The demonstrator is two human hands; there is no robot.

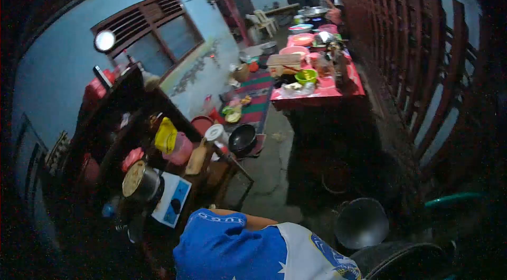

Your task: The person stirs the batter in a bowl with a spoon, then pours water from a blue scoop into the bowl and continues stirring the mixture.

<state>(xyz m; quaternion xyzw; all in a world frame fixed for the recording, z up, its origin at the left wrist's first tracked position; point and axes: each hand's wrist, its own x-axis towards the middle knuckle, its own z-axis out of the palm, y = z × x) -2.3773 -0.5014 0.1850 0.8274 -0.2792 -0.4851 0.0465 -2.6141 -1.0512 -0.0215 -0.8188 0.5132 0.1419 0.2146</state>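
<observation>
Neither of my hands shows in the head view. A blue and white shirt (237, 248) fills the bottom middle, with part of a bare arm (260, 222) past its sleeve; the hand of that arm is hidden. Left of the shirt, a white and blue gas stove (173, 199) stands on a dark wooden stand. A metal pot (145, 186) with pale contents sits on the stove. Behind it are a pink container (181, 149), a yellow cloth or bag (166, 136) and a wooden board (197, 159).
A long table with a red cover (322, 95) bears basins and a green bowl (306, 76). On the floor are a striped mat (253, 95), a black wok (243, 139) and a large metal pan (362, 223). A slatted fence (406, 42) runs along the right.
</observation>
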